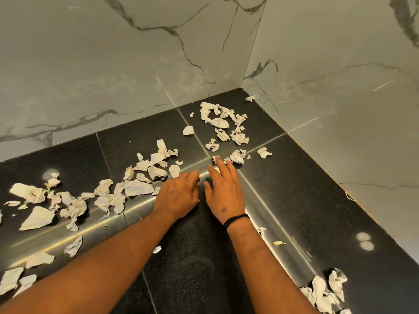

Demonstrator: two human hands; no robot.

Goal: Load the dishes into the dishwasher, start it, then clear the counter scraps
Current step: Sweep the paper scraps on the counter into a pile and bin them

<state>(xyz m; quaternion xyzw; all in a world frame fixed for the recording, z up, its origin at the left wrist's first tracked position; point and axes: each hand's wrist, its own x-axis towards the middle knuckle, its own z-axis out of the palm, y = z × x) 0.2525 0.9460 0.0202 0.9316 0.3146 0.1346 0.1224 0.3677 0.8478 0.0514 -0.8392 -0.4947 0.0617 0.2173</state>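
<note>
Left hand (pixel 176 196) palm-down on black counter (pixel 294 191), fingers curled under and hidden; grip contents cannot be determined. Right hand (pixel 223 189) flat beside it, fingers straight and spread, fingertips (pixel 218 160) touching paper scraps (pixel 223 123) near the corner. More scraps (pixel 68 200) scattered left, cut off by frame edges. Black band (pixel 235 219) on right wrist. Marble walls (pixel 113 64) behind. No legible writing; faint lines on some scraps

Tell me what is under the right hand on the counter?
The right hand lies flat on the dark counter. Its fingertips touch crumpled paper scraps. Whatever is beneath the palm is covered, so I cannot tell.
</note>
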